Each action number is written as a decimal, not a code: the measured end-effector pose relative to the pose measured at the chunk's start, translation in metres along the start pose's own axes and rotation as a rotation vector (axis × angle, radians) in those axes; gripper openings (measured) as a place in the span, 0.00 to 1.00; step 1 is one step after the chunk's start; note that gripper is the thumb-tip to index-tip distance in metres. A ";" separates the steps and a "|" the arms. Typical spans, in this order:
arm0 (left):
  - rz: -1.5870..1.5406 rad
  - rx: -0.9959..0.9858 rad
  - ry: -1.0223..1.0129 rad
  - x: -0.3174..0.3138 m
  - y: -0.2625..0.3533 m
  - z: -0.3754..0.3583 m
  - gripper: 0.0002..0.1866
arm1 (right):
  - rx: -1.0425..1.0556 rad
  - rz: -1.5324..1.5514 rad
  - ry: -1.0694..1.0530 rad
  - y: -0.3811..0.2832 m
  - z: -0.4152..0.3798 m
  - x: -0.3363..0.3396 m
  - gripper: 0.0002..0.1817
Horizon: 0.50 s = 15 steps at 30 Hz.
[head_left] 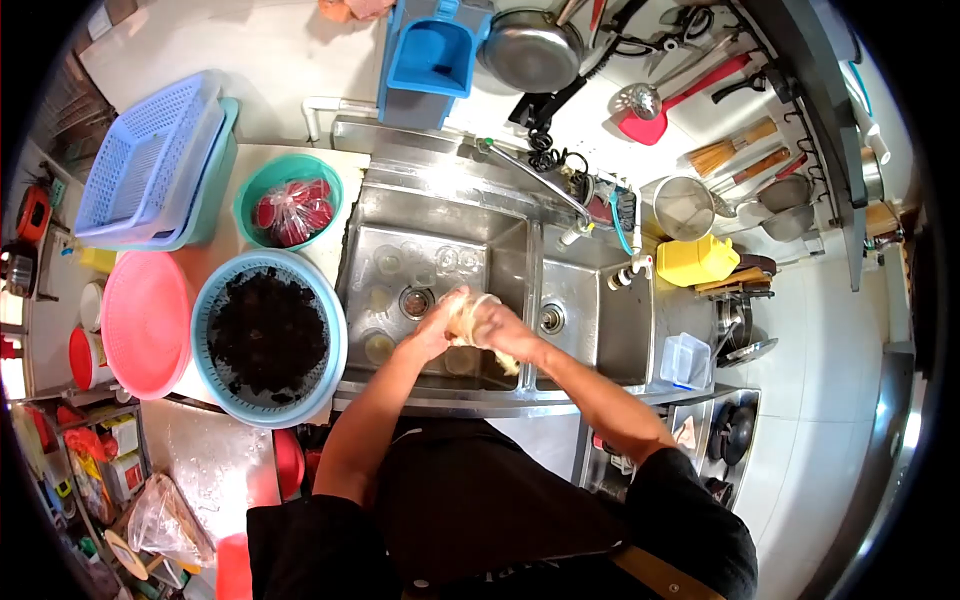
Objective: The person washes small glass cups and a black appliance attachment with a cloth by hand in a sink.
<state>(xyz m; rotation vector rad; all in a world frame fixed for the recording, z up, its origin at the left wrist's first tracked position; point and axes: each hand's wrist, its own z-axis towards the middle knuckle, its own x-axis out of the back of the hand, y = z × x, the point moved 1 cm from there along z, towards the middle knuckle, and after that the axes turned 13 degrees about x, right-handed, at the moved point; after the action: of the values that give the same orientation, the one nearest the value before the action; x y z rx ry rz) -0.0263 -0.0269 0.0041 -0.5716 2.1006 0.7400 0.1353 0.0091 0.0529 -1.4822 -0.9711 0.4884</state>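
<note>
Over the divider side of the left sink basin [365, 225], both hands are closed around a pale, yellowish, bunched-up thing that looks like a wet cloth [466, 320]. My left hand [436, 328] grips it from the left, and my right hand [507, 334] wraps it from the right. A loose end hangs below my right hand. Blur and the fingers hide part of it. Beneath the hands lie the basin's drain [416, 302] and several round marks or discs that I cannot make out.
Left of the sink stand a blue basin [335, 340] with dark, wet-looking pieces, a green bowl [245, 222] with a bagged red item, and a pink basket [150, 320]. A faucet [535, 178] reaches over the right basin [610, 340]. Utensils hang behind, near a yellow jug [695, 262].
</note>
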 end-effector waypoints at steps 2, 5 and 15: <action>0.062 0.011 -0.050 0.004 -0.005 0.001 0.22 | 0.003 -0.753 -0.427 -0.057 -0.001 0.003 0.14; 0.009 0.140 -0.031 -0.006 0.002 -0.005 0.25 | 0.064 -1.191 -0.626 -0.072 -0.006 0.003 0.11; 0.006 0.222 -0.036 -0.011 0.011 -0.012 0.27 | 0.333 -1.317 -0.437 -0.053 0.006 0.019 0.07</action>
<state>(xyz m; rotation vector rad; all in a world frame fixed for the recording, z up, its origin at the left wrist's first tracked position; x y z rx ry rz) -0.0332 -0.0254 0.0223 -0.4277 2.1167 0.5078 0.1262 0.0226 0.1075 -0.2225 -1.8414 -0.0323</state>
